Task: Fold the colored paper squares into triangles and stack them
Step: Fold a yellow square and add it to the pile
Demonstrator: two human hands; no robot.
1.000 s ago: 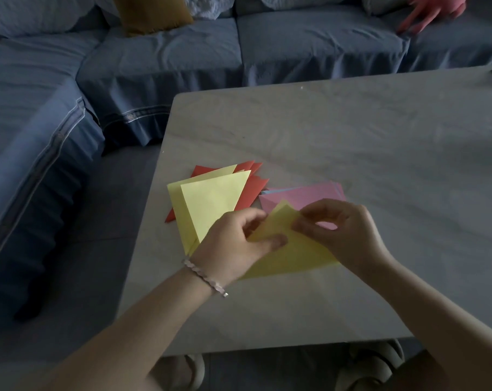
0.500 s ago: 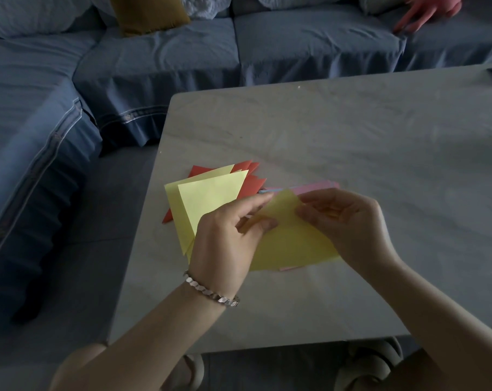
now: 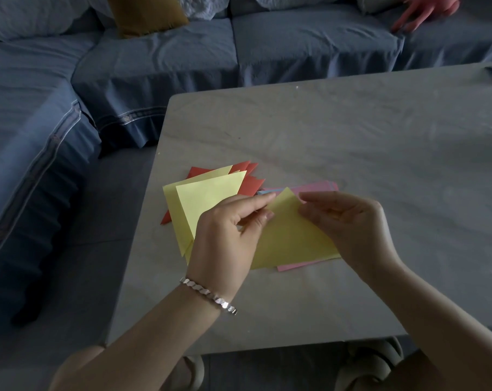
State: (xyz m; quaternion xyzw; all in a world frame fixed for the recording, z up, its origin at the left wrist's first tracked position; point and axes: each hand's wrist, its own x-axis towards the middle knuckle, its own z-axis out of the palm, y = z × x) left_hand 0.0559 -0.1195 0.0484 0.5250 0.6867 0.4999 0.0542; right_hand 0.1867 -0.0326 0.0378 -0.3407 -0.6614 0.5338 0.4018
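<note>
Folding looks half done on the yellow sheet (image 3: 289,238), held just right of the triangle stack (image 3: 208,196), over the pink squares (image 3: 315,187); the left hand (image 3: 227,232) and right hand (image 3: 349,221) each pinch it near its top corner. Next, I judge, the corners need matching and the crease pressing flat.

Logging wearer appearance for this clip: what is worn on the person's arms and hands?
Neither the left hand nor the right hand wears a glove, and no sleeve shows on either arm down to the picture's bottom edge. The left wrist carries a silver bracelet of small, shiny, faceted links. No ring or watch is visible.
</note>
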